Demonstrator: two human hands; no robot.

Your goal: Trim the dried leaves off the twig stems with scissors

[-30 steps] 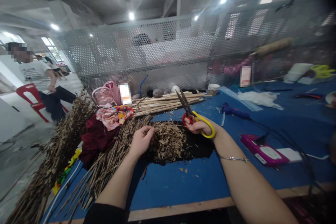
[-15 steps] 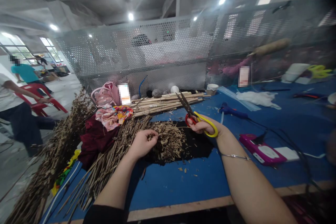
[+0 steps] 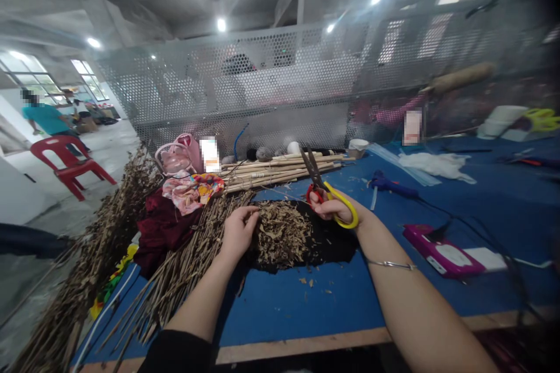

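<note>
My right hand (image 3: 332, 208) grips scissors (image 3: 322, 182) with one red and one yellow handle loop. The blades point up and away, slightly parted, above the far edge of a black cloth (image 3: 335, 243). A heap of dry, crumbled brown leaves (image 3: 284, 236) lies on that cloth. At the heap's left side is my left hand (image 3: 238, 233), fingers curled together with the thumb; what lies between them, if anything, is hidden. Beside it, a bundle of thin dry stems (image 3: 175, 280) slants towards the table's front left.
Pale sticks (image 3: 262, 173) lie at the back of the blue table (image 3: 306, 309). Right of me are a blue glue gun (image 3: 394, 185), a magenta device (image 3: 441, 250) and cables. Dry branches (image 3: 96, 250) lean at the left edge. A person (image 3: 46, 119) stands beyond a red chair (image 3: 72, 157).
My left hand has shifted slightly left, towards the stems. The scissors point more steeply upward. A person in a white top beside the chair has mostly left the view.
</note>
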